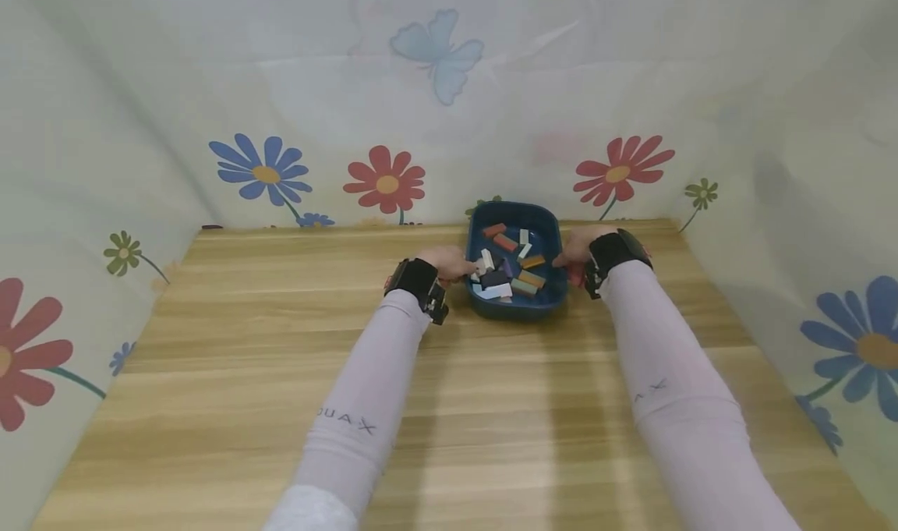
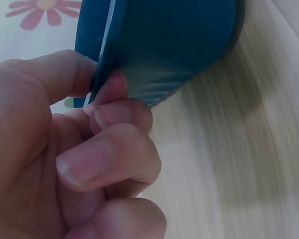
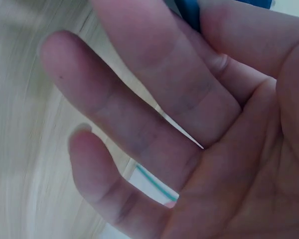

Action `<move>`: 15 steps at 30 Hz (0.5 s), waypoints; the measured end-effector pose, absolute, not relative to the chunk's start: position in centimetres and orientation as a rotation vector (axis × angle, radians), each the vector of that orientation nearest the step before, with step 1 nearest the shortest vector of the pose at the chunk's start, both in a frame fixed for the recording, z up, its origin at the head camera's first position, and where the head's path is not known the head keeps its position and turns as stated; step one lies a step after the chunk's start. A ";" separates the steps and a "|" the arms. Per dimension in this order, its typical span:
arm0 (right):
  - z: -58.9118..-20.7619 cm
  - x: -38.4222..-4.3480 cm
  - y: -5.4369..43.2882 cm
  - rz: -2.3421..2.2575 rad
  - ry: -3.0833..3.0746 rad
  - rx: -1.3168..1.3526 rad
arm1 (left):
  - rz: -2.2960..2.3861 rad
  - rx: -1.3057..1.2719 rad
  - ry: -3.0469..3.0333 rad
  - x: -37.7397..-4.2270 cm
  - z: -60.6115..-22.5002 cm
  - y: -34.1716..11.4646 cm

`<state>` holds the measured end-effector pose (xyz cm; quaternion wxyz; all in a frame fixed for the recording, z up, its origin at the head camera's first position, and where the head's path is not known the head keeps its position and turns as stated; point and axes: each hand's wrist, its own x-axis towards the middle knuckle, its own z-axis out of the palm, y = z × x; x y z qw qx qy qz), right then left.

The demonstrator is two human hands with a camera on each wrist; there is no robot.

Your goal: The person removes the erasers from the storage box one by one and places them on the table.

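A dark blue plastic basin (image 1: 528,310) with rounded corners is at the far side of the table. Inside lie several small blocks, among them orange-red blocks (image 1: 505,242), an orange block (image 1: 533,261), white pieces (image 1: 496,290) and a black block (image 1: 494,278). At the basin's left rim, my left hand (image 1: 449,263) pinches the wall between thumb and forefinger; its other fingers curl outside, as the left wrist view shows. My right hand (image 1: 578,252) pinches the opposite rim with the thumb, its remaining fingers spread loosely. Whether the basin touches the table cannot be told.
The wood-grain table (image 1: 295,344) extends toward me and to both sides. A flower-printed white cloth wall (image 1: 491,125) stands close behind the basin, with more cloth at left and right. Each wrist wears a black camera band (image 1: 414,281).
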<state>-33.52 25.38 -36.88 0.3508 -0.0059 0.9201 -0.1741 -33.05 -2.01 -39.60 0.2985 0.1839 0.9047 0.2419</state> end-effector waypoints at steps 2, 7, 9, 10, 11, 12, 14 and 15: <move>-36.4 -33.2 24.5 -0.411 2.399 -0.059 | 0.592 0.508 2.406 -33.1 -39.5 -2.6; -35.8 -32.7 22.1 -0.366 2.429 -0.142 | 0.679 0.416 2.346 -33.0 -39.3 -4.6; -35.9 -32.7 21.2 -0.386 2.423 -0.130 | 0.705 0.380 2.313 -32.9 -39.1 -5.5; -35.9 -32.7 20.8 -0.409 2.415 -0.121 | 0.707 0.371 2.301 -32.9 -39.1 -6.0; -36.0 -32.7 20.4 -0.415 2.415 -0.119 | 0.670 0.382 2.308 -32.8 -38.9 -6.4; -36.1 -32.8 20.0 -0.438 2.407 -0.114 | 0.659 0.378 2.305 -32.7 -38.9 -6.9; -36.2 -32.9 19.1 -0.406 2.417 -0.132 | 0.591 0.396 2.331 -32.7 -38.7 -7.7; -36.1 -33.0 18.6 -0.386 2.427 -0.153 | 0.593 0.379 2.334 -32.6 -38.7 -8.1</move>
